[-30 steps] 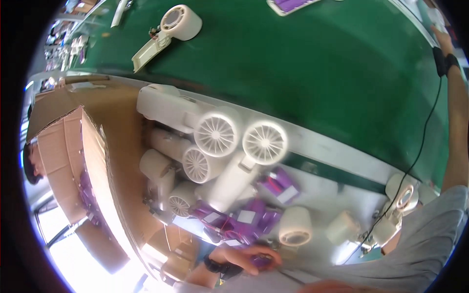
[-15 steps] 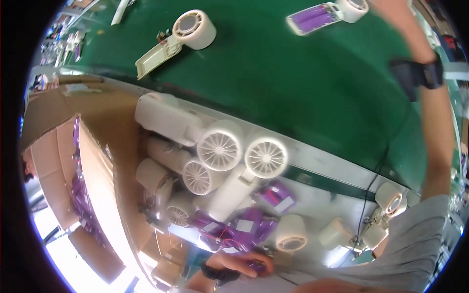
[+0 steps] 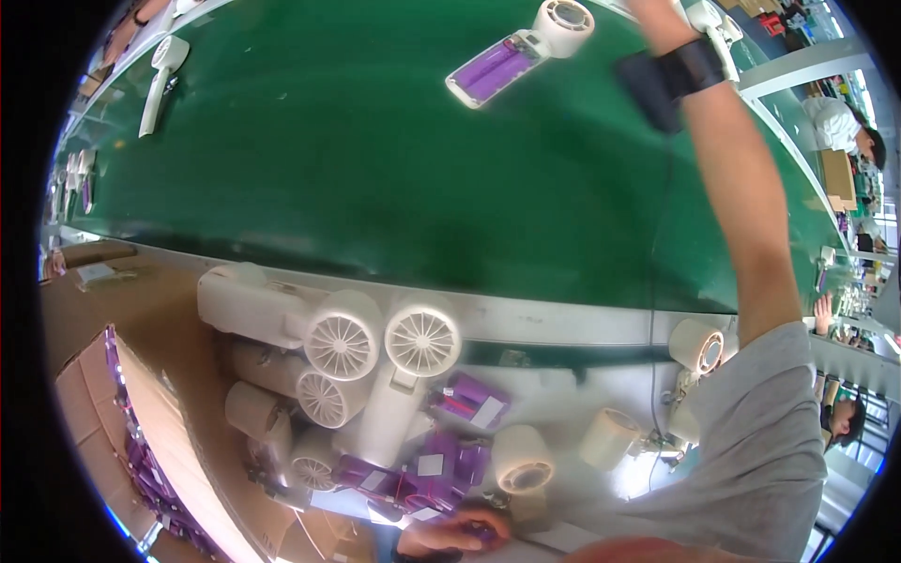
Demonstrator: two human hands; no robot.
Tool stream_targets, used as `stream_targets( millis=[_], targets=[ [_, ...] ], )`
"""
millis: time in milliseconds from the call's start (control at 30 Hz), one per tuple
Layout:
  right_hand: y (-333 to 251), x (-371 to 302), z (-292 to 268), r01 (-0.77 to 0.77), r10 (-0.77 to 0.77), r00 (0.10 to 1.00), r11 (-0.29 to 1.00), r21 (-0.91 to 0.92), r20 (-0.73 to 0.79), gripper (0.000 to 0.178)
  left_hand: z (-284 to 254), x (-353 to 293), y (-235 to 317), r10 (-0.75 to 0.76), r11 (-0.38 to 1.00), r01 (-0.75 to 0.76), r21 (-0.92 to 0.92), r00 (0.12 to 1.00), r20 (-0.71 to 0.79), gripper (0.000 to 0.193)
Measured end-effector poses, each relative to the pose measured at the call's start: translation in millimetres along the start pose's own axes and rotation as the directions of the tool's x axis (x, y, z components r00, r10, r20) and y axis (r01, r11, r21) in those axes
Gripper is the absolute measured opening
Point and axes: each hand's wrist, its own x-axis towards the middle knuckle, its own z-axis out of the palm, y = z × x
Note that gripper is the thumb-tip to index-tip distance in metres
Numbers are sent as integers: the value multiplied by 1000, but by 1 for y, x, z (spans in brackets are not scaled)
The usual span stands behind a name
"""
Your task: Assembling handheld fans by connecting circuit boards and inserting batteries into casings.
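My right arm stretches over the green surface. My right hand (image 3: 661,21) is cut off by the top edge, so its fingers do not show. Close to its left lies a white handheld fan (image 3: 565,26) with a purple battery pack (image 3: 494,73) in its opened handle. My left hand (image 3: 441,537) is low in the middle, fingers curled round something small and dark that I cannot make out. Just above it are several purple battery packs (image 3: 452,462). A white fan (image 3: 422,342) with a round grille lies above those packs, its handle pointing down.
More white fans (image 3: 342,336) lie beside a cardboard box (image 3: 174,413) at left. White fan housings (image 3: 524,460) stand right of the packs. A black cable (image 3: 654,281) crosses the pale ledge (image 3: 535,317). Another fan (image 3: 165,70) lies far left. Other people (image 3: 842,127) sit at right.
The view has shifted, so the box, ledge and fans sit lower and further left. The fan part with the bare open handle no longer lies near the upper middle. My left hand stays curled.
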Motion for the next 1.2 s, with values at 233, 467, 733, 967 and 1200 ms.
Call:
stream_targets(
  millis=[233, 467, 733, 967, 1200],
  targets=[
    [225, 49, -201, -305, 298, 931, 321, -897, -210, 81, 8, 11, 12, -16, 998, 14, -68, 1000, -15, 43],
    [276, 80, -217, -119, 342, 939, 224, -967, -36, 86, 15, 16, 7, -27, 995, 16, -95, 994, -111, 48],
    [29, 55, 25, 244, 238, 730, 786, -568, 641, 39, 9, 25, 3, -76, 990, 75, -122, 997, -6, 40],
    [-83, -97, 346, -548, 246, 577, 824, 145, 779, 40, 12, 42, -69, -87, 987, 81, -136, 995, -43, 35],
    [-111, -105, 488, -586, 489, 780, 354, -729, -390, 47, 1, 53, -74, -114, 986, 125, -112, 989, 99, 33]
  ],
)
